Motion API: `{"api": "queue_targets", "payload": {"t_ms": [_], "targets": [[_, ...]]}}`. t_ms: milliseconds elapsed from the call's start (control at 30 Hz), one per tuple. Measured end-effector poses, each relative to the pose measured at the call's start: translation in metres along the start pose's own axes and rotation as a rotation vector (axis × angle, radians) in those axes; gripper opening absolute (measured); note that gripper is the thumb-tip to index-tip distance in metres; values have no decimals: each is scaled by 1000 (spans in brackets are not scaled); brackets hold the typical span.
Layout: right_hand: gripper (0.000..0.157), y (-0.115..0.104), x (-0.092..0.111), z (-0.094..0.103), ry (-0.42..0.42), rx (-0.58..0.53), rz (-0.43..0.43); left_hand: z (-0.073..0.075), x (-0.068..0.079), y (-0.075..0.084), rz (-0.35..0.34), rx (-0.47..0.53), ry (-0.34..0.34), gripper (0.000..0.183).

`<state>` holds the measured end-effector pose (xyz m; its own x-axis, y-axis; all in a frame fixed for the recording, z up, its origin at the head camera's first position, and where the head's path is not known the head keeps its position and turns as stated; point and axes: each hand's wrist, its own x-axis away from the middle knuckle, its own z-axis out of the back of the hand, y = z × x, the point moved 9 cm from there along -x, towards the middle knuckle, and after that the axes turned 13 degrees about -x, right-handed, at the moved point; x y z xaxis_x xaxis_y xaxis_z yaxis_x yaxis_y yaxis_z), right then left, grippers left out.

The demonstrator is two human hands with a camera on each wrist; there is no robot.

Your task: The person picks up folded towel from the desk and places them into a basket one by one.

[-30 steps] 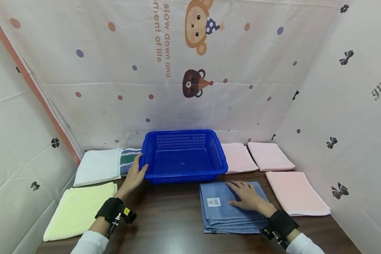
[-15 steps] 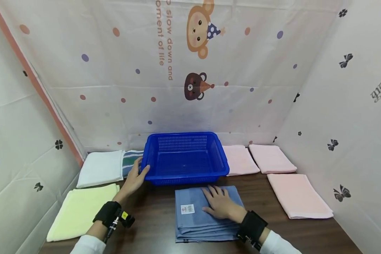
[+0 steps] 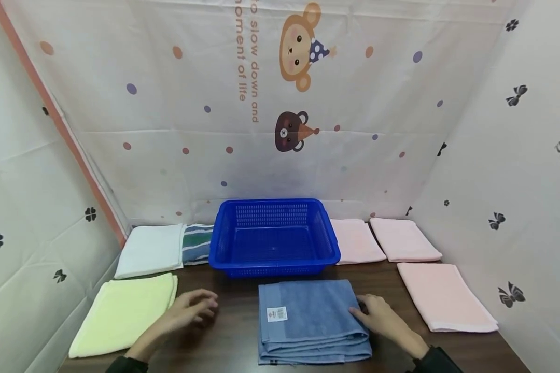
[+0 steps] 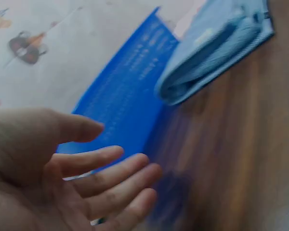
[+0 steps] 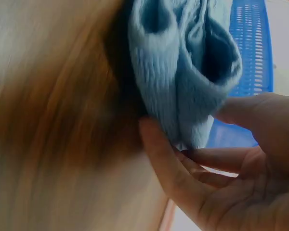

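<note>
Your left hand (image 3: 185, 314) is loosely spread; your right hand (image 3: 383, 318) seems to pinch the blue towel (image 3: 315, 310) by its edge.

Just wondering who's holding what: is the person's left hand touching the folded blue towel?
Apart. The head view shows a strip of brown table between the left hand and the folded blue towel.

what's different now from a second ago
The left hand has let go of the blue plastic basket and drawn back toward the person. The folded blue towel has slid left, in front of the basket. The right hand has moved from its top to its right edge; whether it grips is unclear. The basket, yellow towel and pink towels stayed put.
</note>
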<state>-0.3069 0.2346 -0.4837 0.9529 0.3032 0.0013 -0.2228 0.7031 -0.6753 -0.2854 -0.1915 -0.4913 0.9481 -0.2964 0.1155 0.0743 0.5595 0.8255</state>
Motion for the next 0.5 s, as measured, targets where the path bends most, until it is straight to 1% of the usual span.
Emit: {"api": "queue_targets", "payload": {"t_ms": [33, 100, 133, 200, 300, 333, 400, 500], "targets": [[45, 1, -1, -2, -4, -29, 3, -10, -1, 1, -13, -1, -47, 42], [44, -1, -3, -6, -6, -59, 23, -26, -2, 4, -26, -39, -103, 43], [44, -4, -4, -9, -8, -65, 34, -32, -3, 6, -34, -69, -117, 44], [48, -10, -6, -14, -18, -89, 44, -42, -5, 11, -38, -132, -118, 47], [53, -22, -9, -27, -58, -130, 66, -51, -8, 16, -30, -217, -57, 54], [54, -27, -11, -32, -72, -143, 75, -52, -8, 17, -14, -227, -33, 57], [55, -37, -15, -43, -102, -171, 95, -52, -9, 17, 27, -237, 26, 63], [53, -50, -20, -56, -124, -197, 124, -47, -7, 15, 97, -261, 117, 68]]}}
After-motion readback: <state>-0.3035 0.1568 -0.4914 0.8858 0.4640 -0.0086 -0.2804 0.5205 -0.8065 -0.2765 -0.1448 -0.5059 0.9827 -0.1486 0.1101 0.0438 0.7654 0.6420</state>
